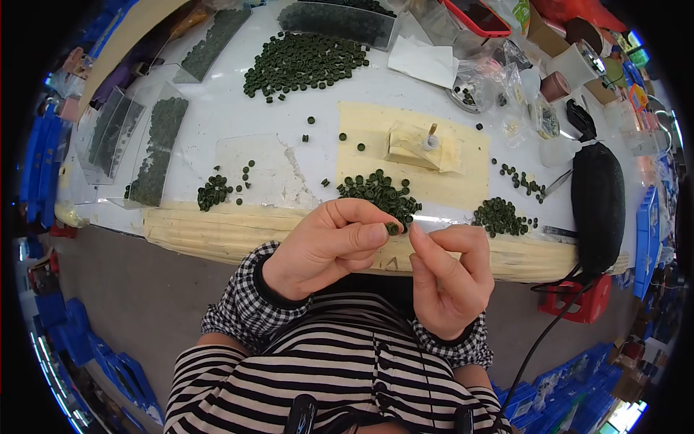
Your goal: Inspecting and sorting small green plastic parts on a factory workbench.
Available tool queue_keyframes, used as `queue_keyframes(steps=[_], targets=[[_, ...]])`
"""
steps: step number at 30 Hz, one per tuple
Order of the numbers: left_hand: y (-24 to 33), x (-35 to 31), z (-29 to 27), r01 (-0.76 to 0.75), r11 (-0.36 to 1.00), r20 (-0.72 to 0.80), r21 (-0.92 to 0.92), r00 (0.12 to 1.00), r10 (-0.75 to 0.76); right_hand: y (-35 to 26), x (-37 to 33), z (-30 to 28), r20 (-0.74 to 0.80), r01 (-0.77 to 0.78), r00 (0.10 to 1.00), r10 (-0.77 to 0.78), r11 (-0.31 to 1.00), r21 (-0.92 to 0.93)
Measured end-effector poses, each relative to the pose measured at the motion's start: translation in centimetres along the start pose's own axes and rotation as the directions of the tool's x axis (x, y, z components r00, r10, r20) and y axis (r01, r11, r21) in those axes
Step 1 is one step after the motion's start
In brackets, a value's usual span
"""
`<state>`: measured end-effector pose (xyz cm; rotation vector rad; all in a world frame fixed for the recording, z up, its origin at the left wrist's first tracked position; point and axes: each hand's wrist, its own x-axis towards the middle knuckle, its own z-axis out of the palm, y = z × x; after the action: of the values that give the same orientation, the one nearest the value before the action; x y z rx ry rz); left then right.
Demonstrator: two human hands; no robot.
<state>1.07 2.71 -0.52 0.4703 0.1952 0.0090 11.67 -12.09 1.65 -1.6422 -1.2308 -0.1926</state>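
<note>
Small green round parts on a white worktop (pixel 224 108), seen from above. Nearest, just beyond the padded front edge of the worktop, the left hand (pixel 329 242) pinches one green part (pixel 392 228) between thumb and forefinger. The right hand (pixel 455 278) is just beside it, its fingers curled and the tips of thumb and forefinger near each other; whether they grip anything cannot be told.

Three heaps of similar parts, too many to count, lie along the front edge: a left heap (pixel 214 192), a middle heap (pixel 379 190) behind the hands, and a right heap (pixel 500 217). One black pouch (pixel 598 206) lies near the right edge.

Behind the middle heap, one pale block (pixel 416 150) with one upright peg (pixel 432 132) sits on a yellow sheet (pixel 354 116).

Four clear boxes are visible. Two stand by the left edge: an inner box (pixel 160 148) filled with green parts, and an outer box (pixel 108 141) whose contents are indistinct. One corner box (pixel 215 45), toward the far left corner, and one far box (pixel 336 23), at the far edge, also hold green parts. Before the latter spreads one large heap (pixel 307 64). One round dish (pixel 473 107), toward the far right corner, holds a few dark pieces.
</note>
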Motion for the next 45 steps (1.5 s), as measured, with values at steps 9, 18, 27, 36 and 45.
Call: queue_keyframes(steps=[9,18,27,36,45], targets=[[-0.3,0.1,0.6,-0.218,0.871,-0.128,0.44,0.945,0.301,0.1,0.3,0.2,0.071,0.012,0.997,-0.015,0.999,0.037],[-0.1,-0.6,1.7,-0.318,-0.007,0.24,0.948,0.698,0.675,0.0,-0.2,-0.1,0.235,-0.406,0.913,0.333,0.79,0.459],[0.3,-0.1,1.1,-0.099,0.955,-0.196,0.281,0.968,0.158,0.6,0.2,0.0,0.085,-0.09,0.993,0.076,0.981,0.171],[0.0,0.1,0.6,-0.36,0.399,0.07,0.844,0.81,0.583,0.5,-0.2,0.6,0.108,-0.117,0.989,0.099,0.977,0.177],[0.5,-0.4,1.1,-0.336,0.177,0.157,0.925,0.762,0.629,0.8,-0.3,0.8,0.102,-0.066,0.994,0.047,0.979,0.192]])
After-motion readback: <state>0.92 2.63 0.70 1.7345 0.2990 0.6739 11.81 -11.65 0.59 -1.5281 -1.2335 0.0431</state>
